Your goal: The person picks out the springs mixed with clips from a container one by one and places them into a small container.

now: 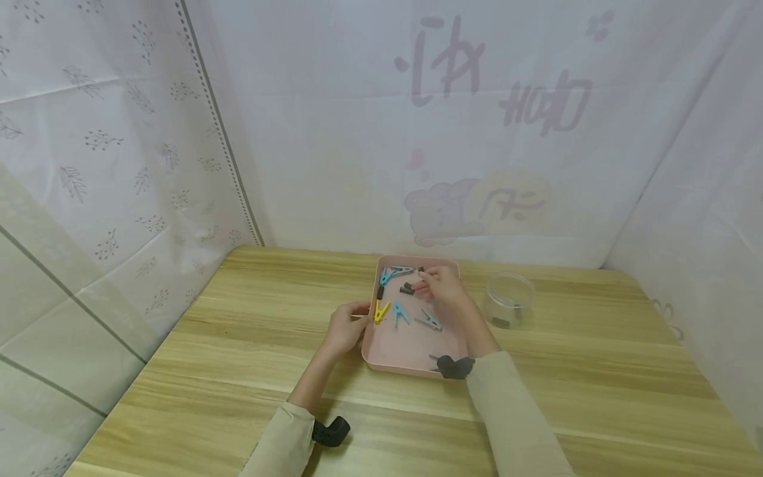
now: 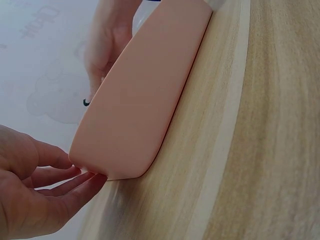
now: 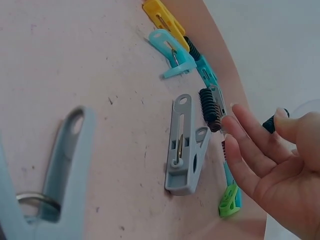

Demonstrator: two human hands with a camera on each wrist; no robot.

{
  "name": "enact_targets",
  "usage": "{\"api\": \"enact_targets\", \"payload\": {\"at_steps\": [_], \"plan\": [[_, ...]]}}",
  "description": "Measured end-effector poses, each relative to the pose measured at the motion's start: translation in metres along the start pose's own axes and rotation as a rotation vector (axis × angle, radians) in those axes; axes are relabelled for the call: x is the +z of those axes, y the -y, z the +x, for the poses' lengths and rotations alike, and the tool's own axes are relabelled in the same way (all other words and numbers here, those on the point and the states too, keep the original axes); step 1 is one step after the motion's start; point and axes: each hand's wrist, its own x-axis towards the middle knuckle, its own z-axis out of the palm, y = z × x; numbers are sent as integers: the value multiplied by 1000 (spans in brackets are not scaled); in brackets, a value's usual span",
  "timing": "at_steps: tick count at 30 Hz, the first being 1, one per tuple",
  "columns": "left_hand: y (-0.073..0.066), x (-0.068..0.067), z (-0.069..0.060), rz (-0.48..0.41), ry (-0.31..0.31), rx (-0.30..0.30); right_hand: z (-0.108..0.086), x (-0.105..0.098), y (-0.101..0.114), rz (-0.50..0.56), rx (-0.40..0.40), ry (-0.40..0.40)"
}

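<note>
Tray: pink [image 1: 393, 351], on the worktop [image 1: 268, 298]; loose pegs lie in it, among them a yellow peg [image 3: 164, 18], a gray peg [image 3: 180, 180] and a green peg [image 3: 229, 201].
Left hand: [image 1: 346, 329] fingers and thumb clamped on the tray's left rim, seemingly to steady it.
Right hand: [image 1: 444, 286] over the tray's far right part, thumb and finger pinching 1 black coil [image 3: 270, 123]; the other fingers reach out, apart from it.
Other coils: 2 lie side by side [image 3: 207, 105] near the tray's middle; 1 more is by the left wall, near the yellow peg.
Jar: clear [image 1: 509, 291], right of the tray; something dark sits at its bottom, perhaps a coil. Whether a lid is on, I cannot tell.
Step in hand: judged to be sorting, coils being picked from among the pegs.
Next move: probably calls for a carry rightward over the rim to the jar, a firm pinch on so small a piece, then a release above the mouth.
</note>
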Motion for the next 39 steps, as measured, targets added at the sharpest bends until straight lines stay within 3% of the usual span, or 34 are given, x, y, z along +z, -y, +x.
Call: {"api": "enact_targets", "payload": {"at_steps": [9,17,39], "plan": [[-1,0,0,-4,2,-6,-2,-5,-6,38,-121,-45],[-1,1,0,11,-5,2,-4,-9,-6,48,-84,-42],[0,-1,-1,4,-1,14,-11,-14,3,-5,-100,-46]]}}
